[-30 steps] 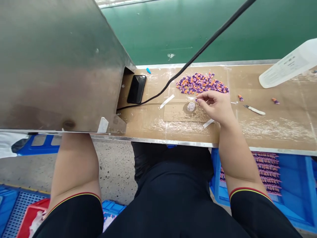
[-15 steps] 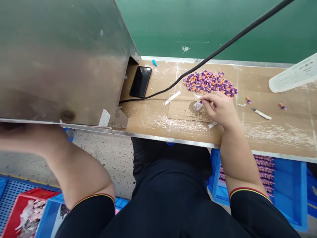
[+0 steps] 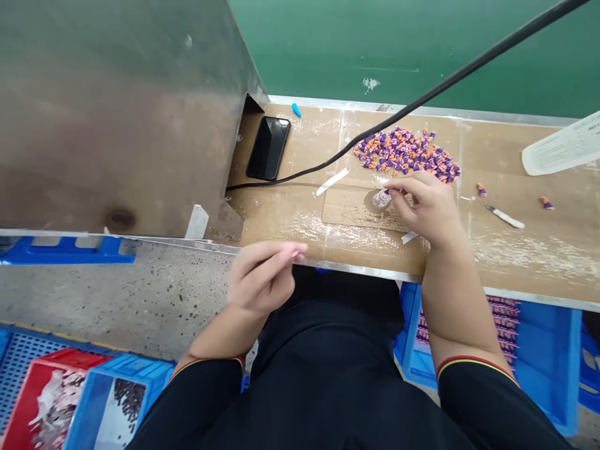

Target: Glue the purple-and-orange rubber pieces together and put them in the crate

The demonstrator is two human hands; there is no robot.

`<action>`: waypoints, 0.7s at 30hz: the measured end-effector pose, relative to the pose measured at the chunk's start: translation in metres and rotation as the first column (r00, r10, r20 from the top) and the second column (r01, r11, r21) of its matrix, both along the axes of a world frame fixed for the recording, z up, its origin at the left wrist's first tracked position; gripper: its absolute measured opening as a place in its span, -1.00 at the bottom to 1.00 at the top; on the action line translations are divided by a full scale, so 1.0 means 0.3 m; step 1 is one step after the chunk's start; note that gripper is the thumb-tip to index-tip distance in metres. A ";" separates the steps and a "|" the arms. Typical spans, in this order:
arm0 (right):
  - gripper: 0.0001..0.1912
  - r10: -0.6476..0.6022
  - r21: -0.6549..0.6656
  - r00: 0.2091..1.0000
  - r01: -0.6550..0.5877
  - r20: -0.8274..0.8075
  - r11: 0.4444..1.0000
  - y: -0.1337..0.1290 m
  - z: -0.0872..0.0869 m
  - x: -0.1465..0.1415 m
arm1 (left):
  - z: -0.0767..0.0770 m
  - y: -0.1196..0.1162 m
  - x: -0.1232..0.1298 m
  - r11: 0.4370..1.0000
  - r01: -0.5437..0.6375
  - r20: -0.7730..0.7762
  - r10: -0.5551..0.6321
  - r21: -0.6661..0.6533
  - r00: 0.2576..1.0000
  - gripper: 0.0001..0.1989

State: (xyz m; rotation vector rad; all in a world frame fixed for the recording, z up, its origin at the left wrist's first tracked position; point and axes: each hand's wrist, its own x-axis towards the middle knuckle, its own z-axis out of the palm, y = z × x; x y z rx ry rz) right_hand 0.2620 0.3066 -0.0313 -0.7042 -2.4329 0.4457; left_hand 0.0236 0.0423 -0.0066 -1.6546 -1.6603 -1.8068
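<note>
I have a small purple piece (image 3: 387, 192) right at the clear cup (image 3: 381, 200), though I cannot tell whether the two touch. My right hand (image 3: 429, 209), just right of the cup, pinches that piece between thumb and fingertips, nearly closed. My left hand (image 3: 262, 275), slightly blurred, is nearer me and left of the cup, at the counter's front edge, its fingers curled and tips together on a tiny pink piece (image 3: 295, 254). Under the cup I see a cardboard sheet (image 3: 344, 209) on the counter (image 3: 510, 262); just beyond the cup spreads a purple-and-orange pile (image 3: 405, 150). Well right of it lie a white-handled knife (image 3: 506, 217) and two loose pieces (image 3: 481, 189). Well left of the cup are a phone (image 3: 269, 148) and a metal housing (image 3: 140, 125).
</note>
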 end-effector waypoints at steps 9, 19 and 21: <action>-0.80 -0.172 0.019 0.888 0.199 -0.427 0.980 -0.032 0.031 0.005 | 0.009 0.385 0.135 0.761 0.639 0.821 -0.293 -0.110 0.490 -0.55; -0.87 -0.237 -0.253 0.795 0.109 -0.559 0.961 -0.092 0.032 -0.056 | -0.029 0.558 0.132 0.695 0.715 0.940 -0.191 -0.074 0.283 -0.45; -0.86 -0.217 -0.263 0.792 0.074 -0.571 0.962 -0.108 0.025 -0.069 | -0.047 0.563 0.139 0.717 0.694 0.954 -0.158 -0.065 0.253 -0.44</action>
